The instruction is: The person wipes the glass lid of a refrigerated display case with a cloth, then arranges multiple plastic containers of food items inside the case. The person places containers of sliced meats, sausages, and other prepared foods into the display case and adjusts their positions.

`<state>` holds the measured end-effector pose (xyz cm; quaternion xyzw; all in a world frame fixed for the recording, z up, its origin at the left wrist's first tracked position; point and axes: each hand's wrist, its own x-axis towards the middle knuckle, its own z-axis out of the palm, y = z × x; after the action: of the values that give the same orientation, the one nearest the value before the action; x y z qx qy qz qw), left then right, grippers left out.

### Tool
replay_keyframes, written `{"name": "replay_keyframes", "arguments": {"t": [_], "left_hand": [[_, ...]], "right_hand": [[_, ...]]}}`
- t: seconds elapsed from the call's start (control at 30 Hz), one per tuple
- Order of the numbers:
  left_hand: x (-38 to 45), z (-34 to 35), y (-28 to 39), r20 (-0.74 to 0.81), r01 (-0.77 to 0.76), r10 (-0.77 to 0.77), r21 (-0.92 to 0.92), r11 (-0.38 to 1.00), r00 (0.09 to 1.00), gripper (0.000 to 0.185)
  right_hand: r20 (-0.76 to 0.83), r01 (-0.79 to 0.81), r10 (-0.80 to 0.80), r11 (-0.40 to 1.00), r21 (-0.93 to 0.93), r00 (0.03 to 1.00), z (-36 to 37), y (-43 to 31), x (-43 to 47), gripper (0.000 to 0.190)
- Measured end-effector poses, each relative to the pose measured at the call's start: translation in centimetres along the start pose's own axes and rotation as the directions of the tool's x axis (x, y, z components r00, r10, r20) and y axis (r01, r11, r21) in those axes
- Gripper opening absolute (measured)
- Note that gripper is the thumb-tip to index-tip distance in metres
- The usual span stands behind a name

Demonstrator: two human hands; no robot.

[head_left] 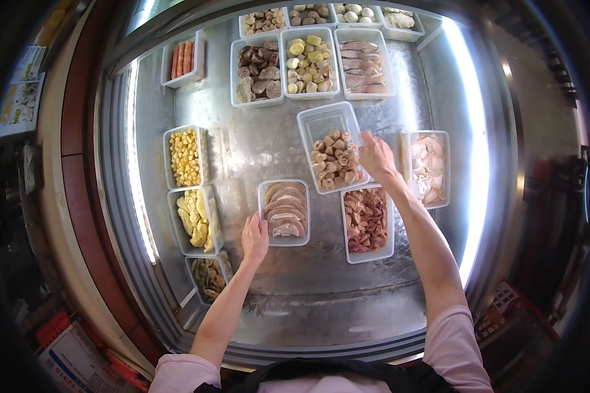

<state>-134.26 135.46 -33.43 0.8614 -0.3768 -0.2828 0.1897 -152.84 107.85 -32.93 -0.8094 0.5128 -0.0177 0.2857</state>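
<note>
My left hand [255,239] grips the left side of a clear plastic container of pale meat slices [285,209], its thumb at the rim. With my right hand [377,156] I hold the right wall of a larger container [324,120], which sits tilted clockwise of straight. Short brown tube-like pieces [335,159] fill its near part, while its far part shows bare plastic. Just below it is a container of dark red meat pieces [368,221]. The right hand's fingertips are partly hidden behind the container's wall.
A lit stainless-steel display case [255,132] surrounds everything. Along its left side are containers of sausages [183,59], yellow cubes [184,157], yellow pieces [195,218] and greyish food [209,277]. Pale meat [427,169] stands at the right. Fish slices [361,66] and several other containers line the back.
</note>
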Motion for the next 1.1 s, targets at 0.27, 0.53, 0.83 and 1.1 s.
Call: {"name": "replay_keyframes", "arguments": {"t": [0.27,0.53,0.83,1.1], "left_hand": [[-0.5,-0.2,-0.5,0.022,0.036,-0.034,-0.072,0.997,0.999,0.027],[0.8,-1.5,1.1,-0.219,-0.138,0.137,0.011,0.99,0.966,0.038],[10.1,0.2,8.5,-0.129,-0.271,0.284,0.115,0.956,0.95,0.031],[11.8,1.7,8.5,-0.013,-0.144,0.143,-0.072,0.987,0.99,0.024]], "right_hand": [[-0.084,-0.014,0.032,0.978,0.208,0.996,1.7,-2.5,0.8,0.02],[0.229,-0.266,0.174,0.84,0.474,0.958,-3.5,-0.3,-13.5,0.018],[0.804,-0.76,0.36,-0.295,0.579,0.473,3.9,1.9,-25.0,0.037],[0.738,-0.708,0.393,-0.251,0.66,0.549,5.6,2.6,-24.4,0.038]]}}
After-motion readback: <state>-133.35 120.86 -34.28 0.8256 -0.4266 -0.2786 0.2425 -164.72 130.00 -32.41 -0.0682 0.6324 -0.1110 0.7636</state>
